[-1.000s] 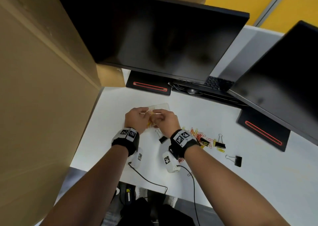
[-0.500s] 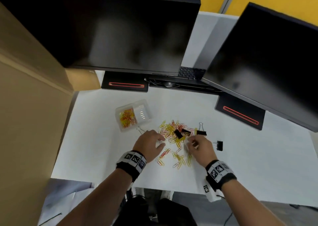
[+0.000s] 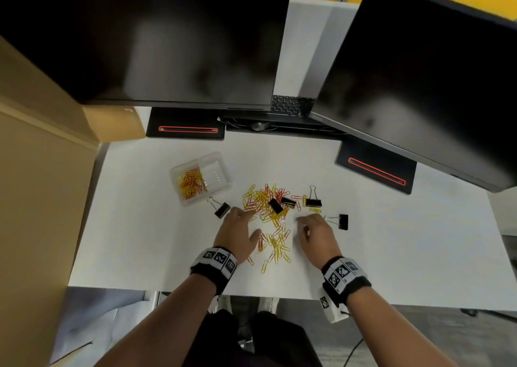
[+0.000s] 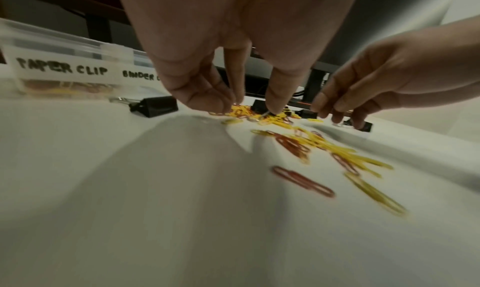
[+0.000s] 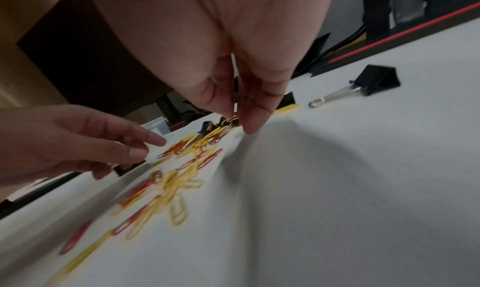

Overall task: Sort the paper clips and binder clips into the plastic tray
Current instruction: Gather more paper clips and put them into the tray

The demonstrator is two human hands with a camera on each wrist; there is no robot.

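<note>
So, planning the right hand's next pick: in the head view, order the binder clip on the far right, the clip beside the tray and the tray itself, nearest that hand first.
1. Far-right binder clip, just beside the right hand.
2. Clip by the tray, beyond the left hand.
3. Tray, far left.

Handwritten black lettering on the front wall of the plastic tray, upper left of the left wrist view: "PAPER CLIP" on one compartment, "BINDER C…" on the next, remainder hidden. No other legible text.
</note>
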